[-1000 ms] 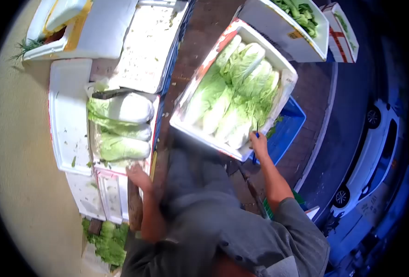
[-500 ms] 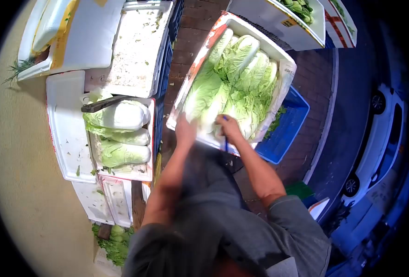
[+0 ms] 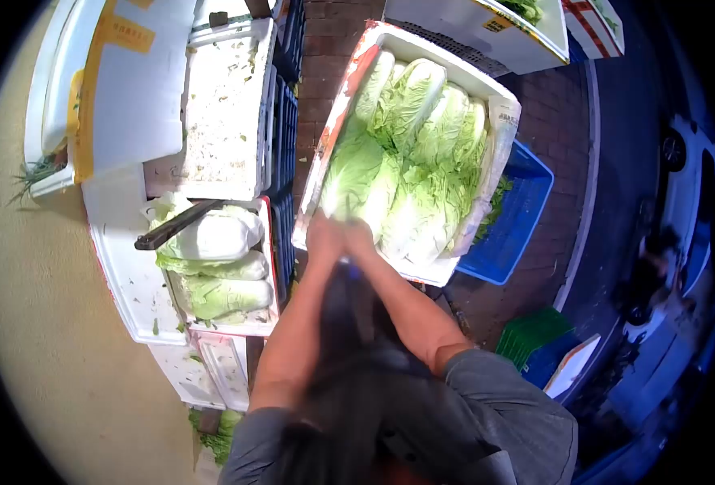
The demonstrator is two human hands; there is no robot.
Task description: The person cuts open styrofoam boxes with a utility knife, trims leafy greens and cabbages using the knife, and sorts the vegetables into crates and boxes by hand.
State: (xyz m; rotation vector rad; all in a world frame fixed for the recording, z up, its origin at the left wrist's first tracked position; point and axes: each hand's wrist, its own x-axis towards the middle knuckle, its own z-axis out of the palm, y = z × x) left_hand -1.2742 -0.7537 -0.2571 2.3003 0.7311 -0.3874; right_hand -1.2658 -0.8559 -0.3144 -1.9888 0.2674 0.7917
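A white foam box in front of me holds several napa cabbages, pale green with white bases. My left hand is at the base of the near-left cabbage, over the box's near edge; its fingers are blurred. Right beside it, close to touching, my right hand is closed. A small blurred blue thing, looking like a thin handle, shows just under the right hand. Whether the left hand grips the cabbage is hidden by the blur.
Left of me, a foam box holds several cabbages with a dark bar across it. A foam tray with leaf scraps lies beyond. A blue crate stands under the main box's right side, a green crate nearer. A road runs at right.
My right hand has moved left, from the middle of the box's near edge to beside my left hand. The blue thing has moved with it. The view has shifted slightly.
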